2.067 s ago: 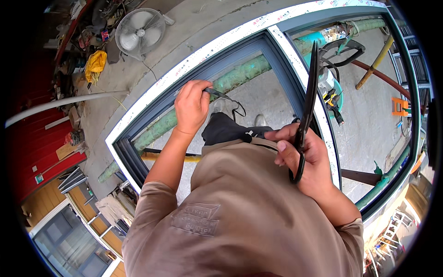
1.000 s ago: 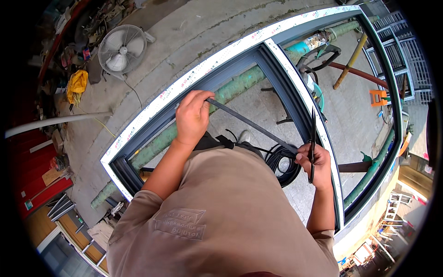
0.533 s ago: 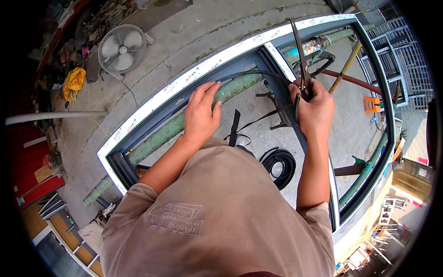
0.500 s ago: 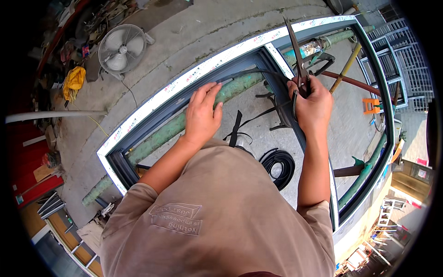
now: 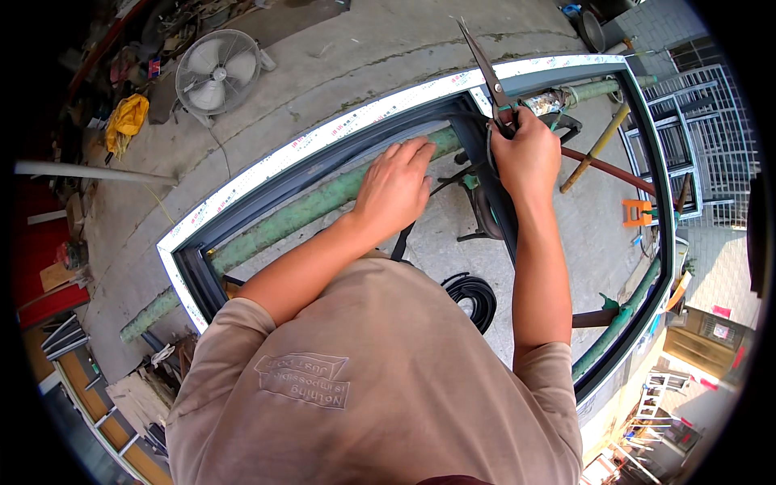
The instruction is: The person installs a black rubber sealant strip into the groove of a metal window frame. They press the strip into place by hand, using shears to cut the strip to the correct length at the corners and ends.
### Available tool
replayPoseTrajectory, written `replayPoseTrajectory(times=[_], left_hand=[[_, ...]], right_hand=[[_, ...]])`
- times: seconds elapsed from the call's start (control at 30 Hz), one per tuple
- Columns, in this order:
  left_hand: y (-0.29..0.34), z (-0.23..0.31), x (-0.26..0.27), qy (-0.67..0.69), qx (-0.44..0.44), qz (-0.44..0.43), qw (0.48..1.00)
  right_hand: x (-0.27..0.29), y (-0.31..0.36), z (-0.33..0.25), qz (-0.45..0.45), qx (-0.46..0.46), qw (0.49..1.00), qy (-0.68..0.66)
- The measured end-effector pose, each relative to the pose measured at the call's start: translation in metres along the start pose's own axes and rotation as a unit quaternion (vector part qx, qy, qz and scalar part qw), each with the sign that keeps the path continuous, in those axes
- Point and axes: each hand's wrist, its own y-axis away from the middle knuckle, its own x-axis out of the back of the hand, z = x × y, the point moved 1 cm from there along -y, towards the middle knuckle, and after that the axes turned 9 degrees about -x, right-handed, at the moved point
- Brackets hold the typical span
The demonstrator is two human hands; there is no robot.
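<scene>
My right hand [image 5: 527, 158] is closed around the handles of dark metal scissors [image 5: 489, 73], whose blades point up and away over the far rail. A thin black rubber strip [image 5: 488, 152] hangs by its fingers, beside the dark middle bar. My left hand [image 5: 394, 190] reaches across the green pipe [image 5: 295, 208], close to the frame's far inner edge. Its fingers are stretched and slightly bent, with the thumb apart; the fingertips partly hide what they touch. Both hands are over a large dark window frame [image 5: 323, 144] with white printed film on its outer face.
Under the frame, a coil of black strip [image 5: 478, 301] lies on the concrete floor. Beyond the far rail stands a round fan [image 5: 217, 74], with a yellow cloth [image 5: 126, 121] nearby. An orange stool [image 5: 637, 212] and metal grilles [image 5: 695, 121] are at the right.
My left hand has slid right along the far rail, nearer the middle bar. My right hand and the scissors have shifted left. The strip's raised arc between the hands has shortened.
</scene>
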Motion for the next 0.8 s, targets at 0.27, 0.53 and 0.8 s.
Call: replayPoseTrajectory(times=[0.27,0.53,0.8], left_hand=[[-0.059,-0.008,-0.007,-0.072,0.089,-0.045,0.992],[-0.079,-0.02,-0.04,-0.075,0.136,0.026,0.987],[-0.089,-0.017,-0.064,-0.102,0.219,0.061,0.968]], right_hand=[[-0.007,-0.003,-0.004,-0.01,0.011,1.0,0.02],[-0.014,-0.005,0.007,-0.007,0.01,1.0,-0.028],[-0.017,-0.001,0.019,-0.011,0.027,0.998,-0.048]])
